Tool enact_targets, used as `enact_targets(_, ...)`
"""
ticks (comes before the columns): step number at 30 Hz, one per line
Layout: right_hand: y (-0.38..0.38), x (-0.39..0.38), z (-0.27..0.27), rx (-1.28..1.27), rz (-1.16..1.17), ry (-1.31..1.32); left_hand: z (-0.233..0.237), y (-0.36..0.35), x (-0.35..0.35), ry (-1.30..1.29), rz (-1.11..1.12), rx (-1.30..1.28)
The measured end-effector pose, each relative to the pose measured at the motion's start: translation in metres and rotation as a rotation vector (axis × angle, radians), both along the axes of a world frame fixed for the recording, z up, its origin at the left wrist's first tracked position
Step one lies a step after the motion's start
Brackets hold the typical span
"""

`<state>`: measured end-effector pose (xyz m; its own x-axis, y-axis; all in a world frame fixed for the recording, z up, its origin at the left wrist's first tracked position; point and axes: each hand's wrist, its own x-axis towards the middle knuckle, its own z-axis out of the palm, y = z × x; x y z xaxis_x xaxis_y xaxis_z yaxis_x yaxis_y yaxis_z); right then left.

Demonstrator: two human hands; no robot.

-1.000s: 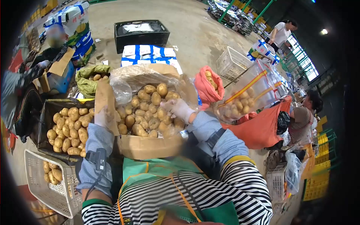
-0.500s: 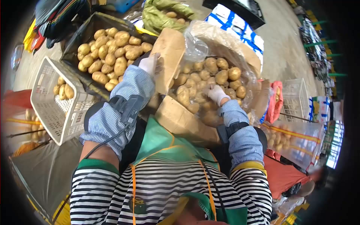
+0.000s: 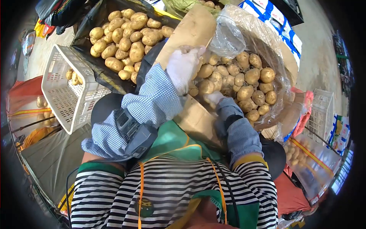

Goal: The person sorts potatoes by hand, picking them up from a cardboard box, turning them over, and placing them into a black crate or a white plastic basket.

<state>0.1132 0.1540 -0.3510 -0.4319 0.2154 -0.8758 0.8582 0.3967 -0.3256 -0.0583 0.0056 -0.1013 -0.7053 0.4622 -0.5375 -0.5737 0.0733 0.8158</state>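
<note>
A cardboard box lined with clear plastic (image 3: 280, 42) holds many potatoes (image 3: 244, 92). My left hand (image 3: 182, 69), in a whitish glove, is closed over the box's raised cardboard flap (image 3: 198, 24) at its left side. Something brownish shows at its fingers, too unclear to name. Low at the near left part of the box, my right hand (image 3: 214, 98), also gloved, touches or hovers over the potatoes. Its fingers are blurred and partly hidden, so any grip cannot be made out.
Left of the box, a dark-lined container (image 3: 85, 40) holds potatoes. A white plastic crate (image 3: 68, 99) with a few potatoes stands tilted at the far left. Beyond are a green sack (image 3: 183, 5) and a blue-and-white package (image 3: 267, 13). Another white crate (image 3: 320, 110) stands at the right.
My left hand has moved right and is now closed higher over the flap. My right hand has drawn back to the near left side of the box. The whole view has shifted.
</note>
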Motion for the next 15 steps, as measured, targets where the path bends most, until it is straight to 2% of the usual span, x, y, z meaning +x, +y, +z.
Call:
enact_targets(1,0.000,0.000,-0.003,-0.030,-0.092,-0.010,-0.001,0.000,0.002,-0.002,0.004,-0.007)
enact_targets(2,0.005,0.013,-0.030,-0.038,-0.077,-0.009,-0.001,0.001,0.006,0.013,-0.026,-0.006)
enact_targets(4,0.011,0.026,-0.108,0.203,0.832,0.480,0.006,0.001,0.013,0.156,-0.048,-0.076)
enact_targets(5,0.014,0.027,-0.102,0.186,0.801,0.423,0.012,-0.003,0.012,0.205,-0.113,-0.138)
enact_targets(7,0.020,0.023,-0.097,0.137,0.693,0.281,0.006,0.007,0.015,0.134,-0.062,-0.132)
enact_targets(8,0.021,0.015,-0.091,0.118,0.636,0.220,0.007,0.016,0.022,0.134,0.139,-0.066)
enact_targets(9,0.022,0.005,-0.086,0.104,0.584,0.167,0.004,0.019,0.023,0.059,0.109,-0.086)
enact_targets(10,0.023,-0.003,-0.079,0.087,0.525,0.120,0.011,0.018,0.025,0.119,0.126,-0.124)
enact_targets(12,0.027,-0.021,-0.059,0.028,0.390,0.039,0.014,0.018,0.020,0.050,0.014,-0.193)
enact_targets(15,0.034,-0.033,-0.037,-0.103,0.164,-0.045,-0.005,0.029,0.031,0.083,0.030,-0.194)
